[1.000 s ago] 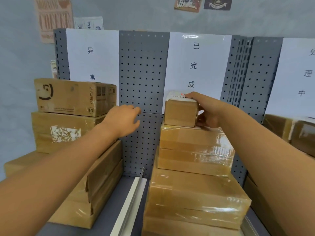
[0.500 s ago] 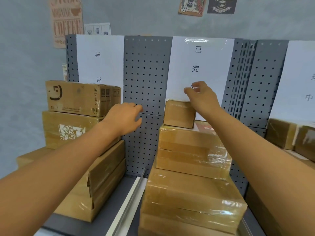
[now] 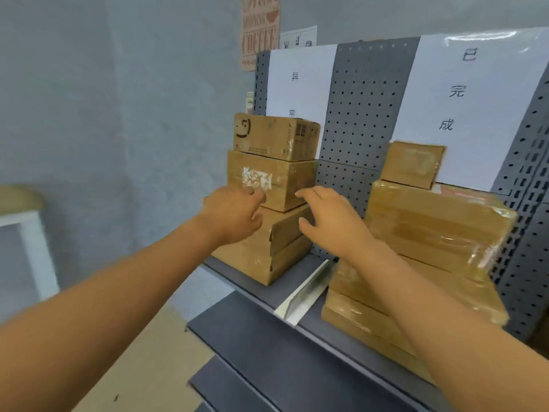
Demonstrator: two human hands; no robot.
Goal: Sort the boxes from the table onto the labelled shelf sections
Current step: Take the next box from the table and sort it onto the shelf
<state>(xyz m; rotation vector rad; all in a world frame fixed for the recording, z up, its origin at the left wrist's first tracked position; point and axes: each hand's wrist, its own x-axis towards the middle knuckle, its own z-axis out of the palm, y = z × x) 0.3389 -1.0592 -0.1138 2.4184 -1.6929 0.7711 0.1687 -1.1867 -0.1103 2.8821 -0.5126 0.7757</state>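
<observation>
Both hands out in front of the shelf, holding nothing. Left hand [image 3: 234,215] with fingers loosely extended, hovering right by the taped box [image 3: 269,182] in the middle of the left stack, can't tell if actually touching. Right hand [image 3: 329,221] spread, fingers relaxed, in front of the gap between the two stacks.

Left stack sitting under the sheet marked 异常 [image 3: 297,81]: printed box [image 3: 274,136] on top, taped box under it, flat boxes [image 3: 264,248] at the bottom. Right stack under the sheet marked 已完成 [image 3: 463,93]: small box [image 3: 411,163] on top, apart from both hands, resting on a big plastic-wrapped box [image 3: 436,230], more wrapped boxes below. White divider strip [image 3: 306,292] lying on the grey shelf [image 3: 267,331] between the stacks. Grey pegboard [image 3: 359,108] behind, coffee poster [image 3: 260,31] up on the wall.
</observation>
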